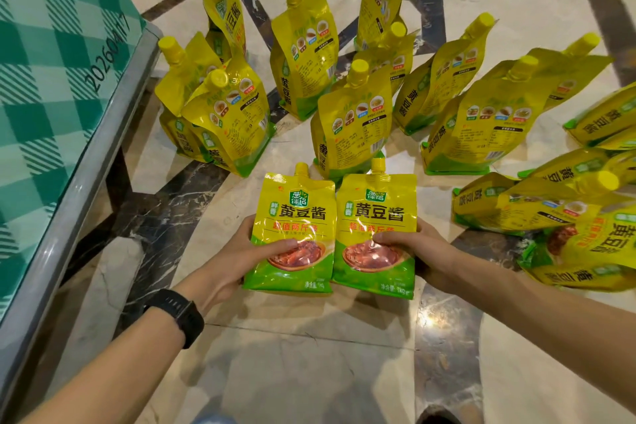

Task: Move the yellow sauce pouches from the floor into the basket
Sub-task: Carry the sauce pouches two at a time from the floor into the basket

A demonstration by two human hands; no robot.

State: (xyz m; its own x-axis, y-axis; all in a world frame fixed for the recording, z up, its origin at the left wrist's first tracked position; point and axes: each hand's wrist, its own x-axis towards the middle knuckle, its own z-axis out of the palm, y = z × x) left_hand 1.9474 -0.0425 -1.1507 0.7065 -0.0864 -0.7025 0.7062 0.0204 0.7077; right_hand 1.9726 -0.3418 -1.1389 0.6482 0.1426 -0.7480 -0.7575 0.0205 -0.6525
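Two yellow sauce pouches are held side by side above the floor, fronts towards me. My left hand (241, 258) grips the left pouch (294, 213) by its lower left edge, thumb across the front. My right hand (423, 251) grips the right pouch (377, 210) by its lower right edge in the same way. Several more yellow pouches stand upright on the floor beyond them, such as one just behind (351, 120). Others lie toppled in a pile at the right (568, 224). No basket is in view.
A table with a green checked cloth (51, 79) and a grey metal edge (89, 162) fills the left side, its dark leg reaching the floor. The floor is glossy marble with dark inlay bands (165, 203). A black watch sits on my left wrist (179, 313).
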